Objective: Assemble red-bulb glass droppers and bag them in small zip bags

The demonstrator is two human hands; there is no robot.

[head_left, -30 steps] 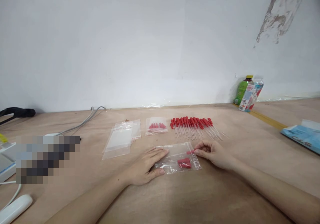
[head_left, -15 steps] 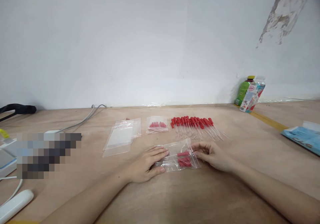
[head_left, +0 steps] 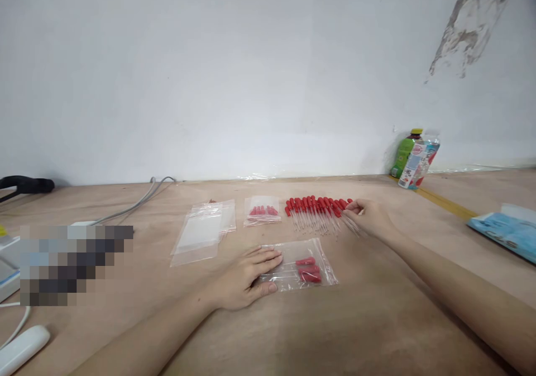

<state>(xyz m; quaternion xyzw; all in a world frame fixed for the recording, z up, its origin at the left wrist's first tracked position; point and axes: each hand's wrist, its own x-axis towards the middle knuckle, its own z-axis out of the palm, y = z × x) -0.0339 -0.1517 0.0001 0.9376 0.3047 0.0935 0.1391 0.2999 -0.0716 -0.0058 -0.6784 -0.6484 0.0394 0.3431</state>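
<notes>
My left hand (head_left: 247, 278) lies flat, fingers stretched out and thumb apart, over the left end of a clear zip bag (head_left: 285, 250). Inside this bag are several droppers with red rubber bulbs (head_left: 309, 271), their thin clear tubes pointing left towards my fingers. Farther back lies a row of red-bulbed droppers (head_left: 313, 201), tubes towards me. At the row's right end, my right hand (head_left: 368, 217) pinches a dropper (head_left: 354, 228); its bulb is mostly hidden by my fingers.
Behind my left hand lie a stack of flat zip bags (head_left: 199, 233) and a filled bag with red bulbs (head_left: 262, 210). Bottles (head_left: 412, 161) stand by the wall at right, near a blue packet (head_left: 505, 233). A cable (head_left: 129, 205) and a white device (head_left: 25, 348) lie at left.
My right hand has left the zip bag's right end and moved back and right to the dropper row, closing on a dropper there. My left hand stays on the bag.
</notes>
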